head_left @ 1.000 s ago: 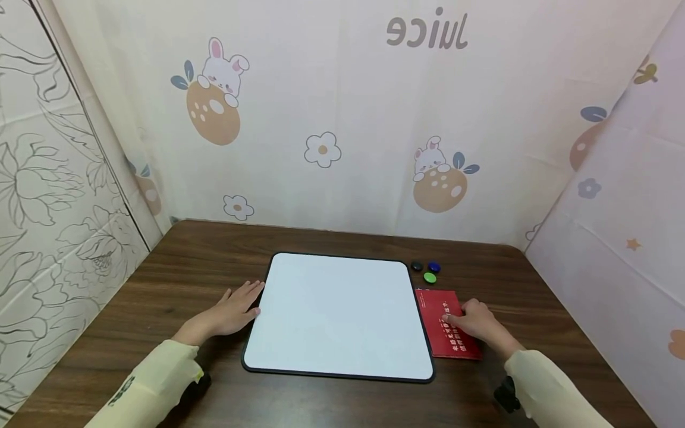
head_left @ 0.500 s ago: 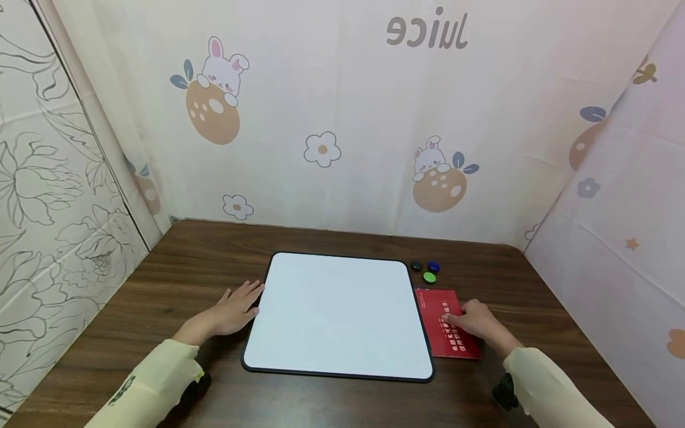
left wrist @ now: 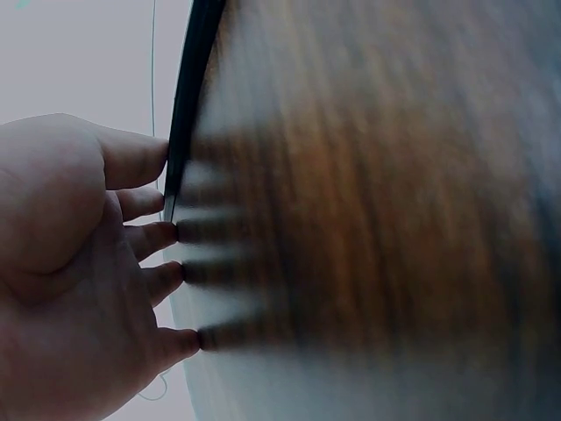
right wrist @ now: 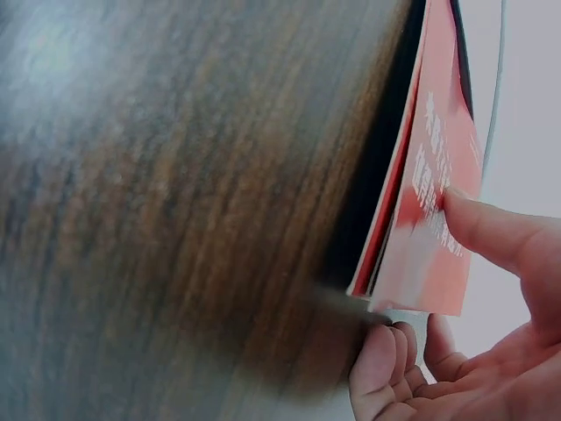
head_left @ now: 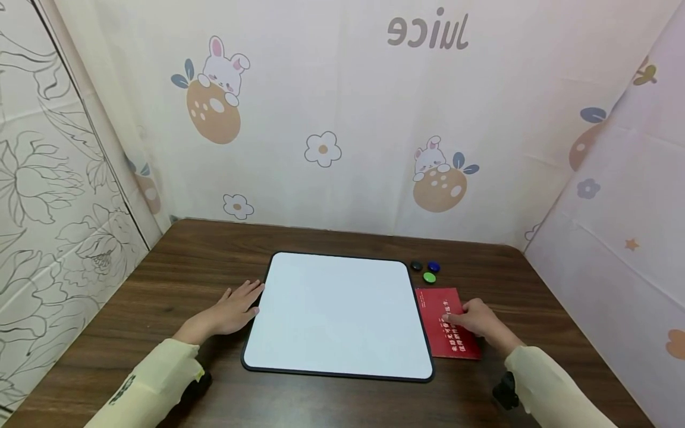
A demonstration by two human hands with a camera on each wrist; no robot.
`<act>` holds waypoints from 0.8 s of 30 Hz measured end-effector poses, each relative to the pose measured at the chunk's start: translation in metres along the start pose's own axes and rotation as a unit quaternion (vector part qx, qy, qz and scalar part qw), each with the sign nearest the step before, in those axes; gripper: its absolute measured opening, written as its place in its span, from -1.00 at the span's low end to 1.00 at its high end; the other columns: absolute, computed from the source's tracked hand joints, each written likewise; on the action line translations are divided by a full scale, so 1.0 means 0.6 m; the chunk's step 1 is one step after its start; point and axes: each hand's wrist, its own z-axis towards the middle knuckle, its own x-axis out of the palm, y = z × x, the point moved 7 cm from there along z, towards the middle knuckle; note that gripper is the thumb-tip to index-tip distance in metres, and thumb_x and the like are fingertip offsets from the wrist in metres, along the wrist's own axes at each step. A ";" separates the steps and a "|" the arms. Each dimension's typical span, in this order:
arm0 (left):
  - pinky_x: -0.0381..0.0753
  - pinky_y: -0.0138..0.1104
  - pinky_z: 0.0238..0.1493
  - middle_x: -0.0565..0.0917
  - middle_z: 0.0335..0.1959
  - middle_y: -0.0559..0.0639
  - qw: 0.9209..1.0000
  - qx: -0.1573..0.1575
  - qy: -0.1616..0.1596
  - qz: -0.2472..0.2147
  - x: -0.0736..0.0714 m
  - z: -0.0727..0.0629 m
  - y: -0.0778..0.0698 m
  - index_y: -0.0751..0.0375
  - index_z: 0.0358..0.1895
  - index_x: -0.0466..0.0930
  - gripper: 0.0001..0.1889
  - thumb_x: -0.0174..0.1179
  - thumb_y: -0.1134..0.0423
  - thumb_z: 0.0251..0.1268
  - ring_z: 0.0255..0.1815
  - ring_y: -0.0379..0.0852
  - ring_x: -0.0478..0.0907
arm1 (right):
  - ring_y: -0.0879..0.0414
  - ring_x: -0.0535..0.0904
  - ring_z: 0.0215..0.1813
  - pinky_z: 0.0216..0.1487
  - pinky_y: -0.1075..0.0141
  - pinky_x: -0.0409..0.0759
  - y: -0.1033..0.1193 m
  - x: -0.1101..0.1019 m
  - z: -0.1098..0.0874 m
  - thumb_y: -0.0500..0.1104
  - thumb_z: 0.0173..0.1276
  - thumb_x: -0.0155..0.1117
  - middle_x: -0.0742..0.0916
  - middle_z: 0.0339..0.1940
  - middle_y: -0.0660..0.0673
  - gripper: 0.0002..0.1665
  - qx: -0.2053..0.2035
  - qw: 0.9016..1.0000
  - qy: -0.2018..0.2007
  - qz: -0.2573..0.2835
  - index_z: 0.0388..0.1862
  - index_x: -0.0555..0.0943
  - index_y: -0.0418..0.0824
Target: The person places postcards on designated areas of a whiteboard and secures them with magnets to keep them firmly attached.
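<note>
In the head view, a blank white board (head_left: 337,315) with a dark rim lies flat on the table. My left hand (head_left: 230,312), fingers straight and spread, rests at its left edge; the left wrist view has the thumb (left wrist: 136,160) touching the dark rim. Beside the board's right edge is a red notebook (head_left: 436,336) with white lettering. My right hand (head_left: 478,321) pinches its right edge. Seen from the right wrist, the thumb (right wrist: 491,230) presses on the cover while the curled fingers (right wrist: 386,360) sit at the edge, and a narrow gap shows under the cover.
Black (head_left: 416,266), blue (head_left: 434,267) and green (head_left: 430,277) round magnet-like discs lie above the notebook. The dark wooden table (head_left: 321,404) meets patterned curtains (head_left: 342,196) at the back and sides.
The notebook's cover has risen very slightly at its far edge, under the right hand. Both hands have stayed in nearly the same places.
</note>
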 end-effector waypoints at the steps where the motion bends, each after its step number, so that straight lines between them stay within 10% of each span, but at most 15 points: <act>1: -0.28 0.31 0.29 0.01 0.47 0.38 1.000 0.000 0.000 0.000 0.000 0.000 0.000 0.40 0.46 0.02 -0.41 -0.08 0.24 0.49 0.47 0.35 -0.18 | 0.03 0.47 -0.38 -0.40 0.27 0.52 -0.001 -0.001 0.000 -0.02 0.26 0.34 0.61 -0.40 -0.18 -0.53 0.003 1.000 0.000 0.005 -0.29 0.56 -0.48; 24: -0.27 0.31 0.29 0.02 0.46 0.40 1.000 0.000 -0.004 -0.002 -0.003 -0.002 -0.003 0.42 0.46 0.03 -0.42 -0.08 0.26 0.49 0.47 0.36 -0.17 | -0.07 0.43 -0.17 -0.17 0.19 0.50 -0.040 -0.020 0.003 0.03 0.42 0.15 0.55 -0.15 -0.31 -0.24 0.083 0.980 0.051 0.175 0.24 0.25 -0.60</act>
